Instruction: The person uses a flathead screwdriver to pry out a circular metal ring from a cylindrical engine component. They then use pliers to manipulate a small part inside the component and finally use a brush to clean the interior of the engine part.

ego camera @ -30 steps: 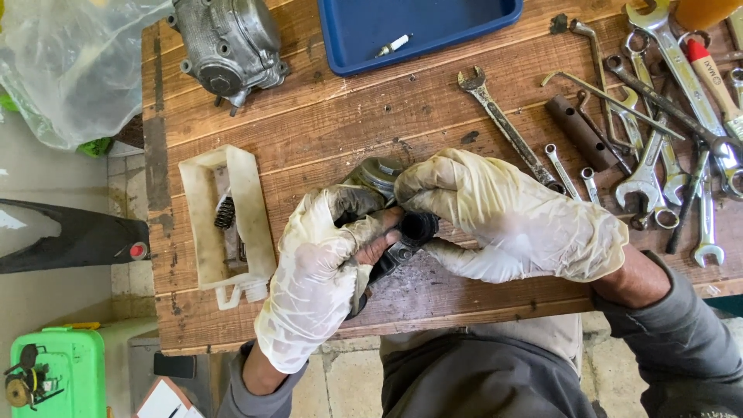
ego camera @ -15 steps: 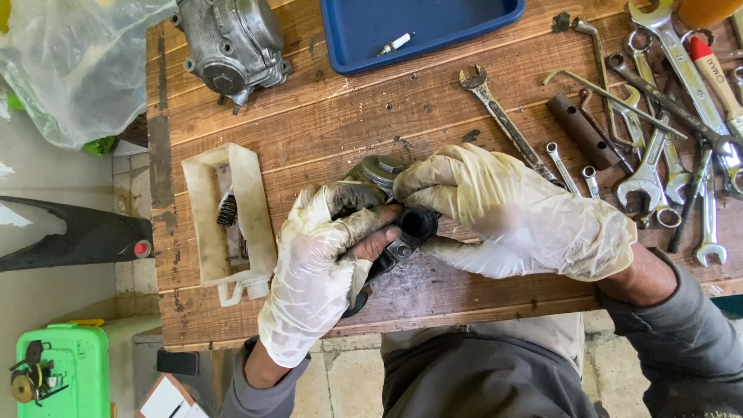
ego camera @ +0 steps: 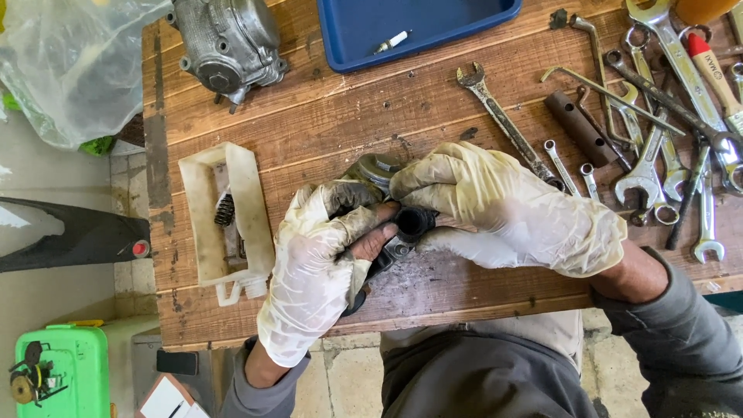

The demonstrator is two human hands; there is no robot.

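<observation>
Hands in soiled pale gloves close together on a small black tubular part over the wooden worktop (ego camera: 325, 116).

Left hand (ego camera: 321, 263) wraps its grimy fingers around the dark metal piece from below, while the right hand (ego camera: 503, 213) pinches the black tubular part (ego camera: 414, 223) at centre; a round metal part (ego camera: 377, 168) peeks out at twelve o'clock of them. Spanners (ego camera: 499, 120) lie spread at two o'clock, a white plastic tray (ego camera: 248, 209) at nine, an engine casing (ego camera: 226, 42) at eleven. Judging by the grip, the fitting looks mid-way, not finished.
</observation>
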